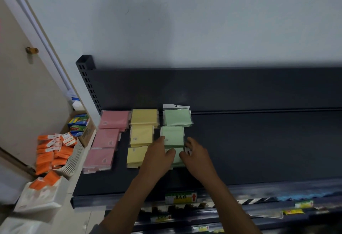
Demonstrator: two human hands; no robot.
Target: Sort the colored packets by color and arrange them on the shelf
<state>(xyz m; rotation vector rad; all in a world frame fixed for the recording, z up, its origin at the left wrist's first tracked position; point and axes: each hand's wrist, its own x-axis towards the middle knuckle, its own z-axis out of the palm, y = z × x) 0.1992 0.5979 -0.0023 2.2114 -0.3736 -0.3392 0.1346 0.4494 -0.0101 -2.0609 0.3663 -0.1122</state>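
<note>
On the dark shelf (259,150) lie three columns of packets: pink packets (106,138) at the left, yellow packets (141,134) in the middle, green packets (175,118) at the right. My left hand (157,157) and my right hand (198,155) both hold the nearest green packet (178,157), one on each side of it. My left thumb and fingers lie over its left edge and touch the middle green packet (173,135). My right fingers curl round its right edge. Most of that nearest packet is hidden under my hands.
A white basket (74,159) full of orange packets (50,152) stands on the floor at the left, with a cardboard box (87,133) of blue and green cartons behind it. White bags (38,196) lie nearer. Lower shelves with price tags (181,197) show below.
</note>
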